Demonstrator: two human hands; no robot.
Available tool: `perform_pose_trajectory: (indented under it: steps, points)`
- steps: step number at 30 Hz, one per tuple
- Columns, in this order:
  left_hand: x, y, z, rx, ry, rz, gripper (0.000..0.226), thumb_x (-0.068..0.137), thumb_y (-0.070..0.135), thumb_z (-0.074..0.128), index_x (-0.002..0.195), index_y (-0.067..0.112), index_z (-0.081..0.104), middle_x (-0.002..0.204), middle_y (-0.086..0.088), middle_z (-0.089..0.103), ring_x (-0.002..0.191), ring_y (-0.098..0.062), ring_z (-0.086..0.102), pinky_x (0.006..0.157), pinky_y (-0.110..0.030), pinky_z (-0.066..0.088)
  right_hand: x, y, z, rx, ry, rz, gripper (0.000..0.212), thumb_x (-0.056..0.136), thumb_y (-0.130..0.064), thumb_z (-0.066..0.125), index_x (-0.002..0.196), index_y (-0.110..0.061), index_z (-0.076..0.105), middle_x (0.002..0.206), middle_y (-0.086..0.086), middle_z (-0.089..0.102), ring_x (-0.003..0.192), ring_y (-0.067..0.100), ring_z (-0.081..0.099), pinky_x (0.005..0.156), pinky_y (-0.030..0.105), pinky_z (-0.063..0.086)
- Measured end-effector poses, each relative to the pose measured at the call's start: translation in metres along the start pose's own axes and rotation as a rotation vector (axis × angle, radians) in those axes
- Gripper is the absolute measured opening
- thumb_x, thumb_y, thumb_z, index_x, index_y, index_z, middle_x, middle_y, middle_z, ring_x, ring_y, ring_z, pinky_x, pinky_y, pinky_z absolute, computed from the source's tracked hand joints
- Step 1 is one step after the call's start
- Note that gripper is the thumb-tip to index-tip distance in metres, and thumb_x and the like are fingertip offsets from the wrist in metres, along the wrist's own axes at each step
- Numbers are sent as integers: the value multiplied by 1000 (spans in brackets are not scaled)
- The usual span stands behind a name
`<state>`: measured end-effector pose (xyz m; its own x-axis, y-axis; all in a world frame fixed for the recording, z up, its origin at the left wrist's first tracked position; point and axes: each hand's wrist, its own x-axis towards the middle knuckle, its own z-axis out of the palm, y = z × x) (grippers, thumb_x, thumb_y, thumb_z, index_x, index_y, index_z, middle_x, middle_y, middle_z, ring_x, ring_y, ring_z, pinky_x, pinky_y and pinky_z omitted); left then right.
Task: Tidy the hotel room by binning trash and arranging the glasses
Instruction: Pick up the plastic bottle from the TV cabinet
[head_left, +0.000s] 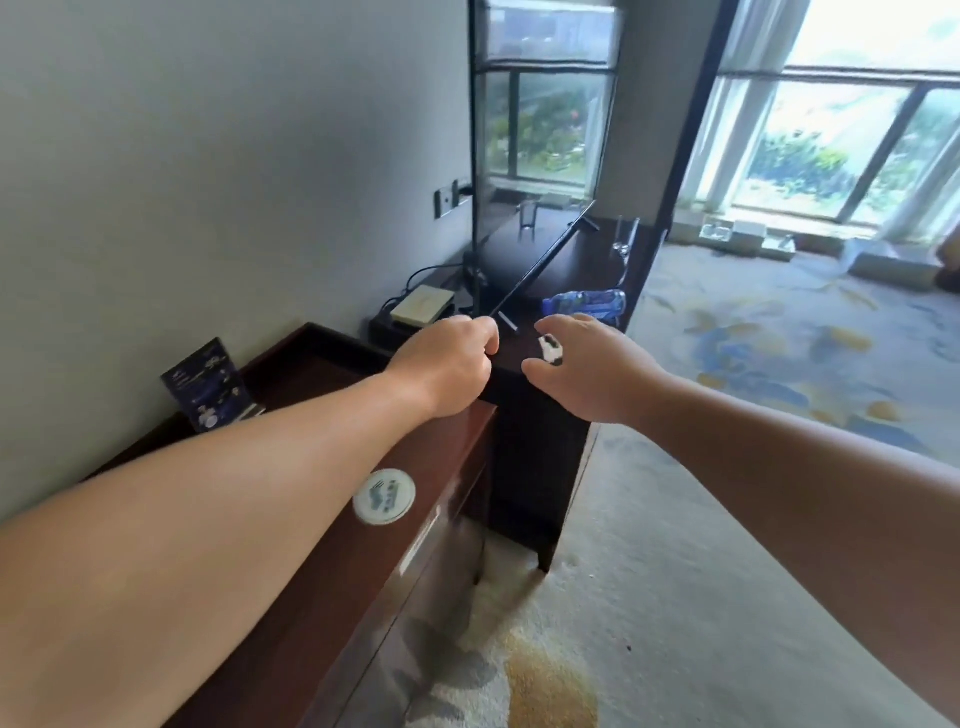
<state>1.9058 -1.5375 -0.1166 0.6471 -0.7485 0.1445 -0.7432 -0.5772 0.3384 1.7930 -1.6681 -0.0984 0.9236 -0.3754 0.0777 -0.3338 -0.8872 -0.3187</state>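
My left hand (447, 364) is curled into a fist over the near end of the dark wooden TV console (571, 270), and nothing shows in it. My right hand (592, 369) hovers beside it, its fingers pinching a small white and black scrap (550, 349). Just beyond my right hand, a crumpled blue plastic bottle (587, 304) lies on the console. Clear glasses (626, 241) stand at the console's far end, near its right edge.
A television (540, 130) leans on the console, a white box (423, 304) and cables to its left. The nearer cabinet (415, 467) carries a round white coaster (384, 499) and a dark card stand (205, 384). Patterned carpet (727, 519) stretches right toward the windows.
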Motion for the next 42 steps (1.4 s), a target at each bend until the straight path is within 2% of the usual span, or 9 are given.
perform_pose_trajectory:
  steps: [6,10,14,19,22,27,31,36,42]
  points:
    - [76,77,22,66,77,32,25,89,15,43,107,19,59,111,-3,61,100,-27,56,79,-34,44,28,95,-47,22,55,16,56,89,-43,51,141,-24,45,142,0,46,124,24,50,94,33,41]
    - [114,116,36,58,62,32,22,93,19,45,111,16,57,112,-7,59,96,-27,57,80,-40,48,51,145,-67,18,70,15,46,88,-41,51,128,-20,53,128,2,52,112,24,55,80,29,40]
    - [149,129,52,92,40,25,24,94,20,46,115,14,56,112,-8,58,94,-27,57,75,-36,47,76,183,-63,49,53,15,46,87,-44,51,128,-23,53,125,1,53,110,23,55,83,33,45]
    - [195,115,81,101,-6,-27,28,95,23,44,120,15,53,115,-6,58,95,-26,57,71,-33,42,114,219,-44,28,-6,8,54,90,-45,50,139,-23,44,136,2,49,118,24,53,86,33,43]
    - [231,97,102,73,-34,-66,29,94,24,45,121,16,53,117,-7,57,100,-27,57,79,-36,46,150,237,-31,21,-39,5,55,91,-44,50,141,-23,43,136,2,48,119,23,52,88,34,43]
    - [303,56,147,37,-113,-130,31,92,19,45,121,17,53,117,-6,54,101,-26,57,84,-40,50,229,262,1,2,-97,22,53,90,-44,51,138,-22,45,132,1,50,116,23,54,89,34,45]
    - [351,24,185,51,-264,-192,36,87,13,44,122,21,51,118,-3,49,98,-25,56,82,-41,50,290,279,32,-3,-182,31,43,88,-44,51,124,-21,53,120,2,54,108,23,56,84,33,46]
    - [386,-6,235,89,-413,-205,47,87,9,43,130,29,43,118,-3,43,94,-25,57,73,-38,48,334,298,60,16,-271,31,57,91,-46,51,142,-22,42,139,2,47,124,23,50,94,34,43]
    - [407,-18,292,180,-564,-205,66,86,8,46,139,44,28,135,-10,32,98,-32,59,79,-43,49,374,327,85,41,-356,-4,60,91,-47,52,144,-23,40,145,-1,44,127,20,48,96,32,42]
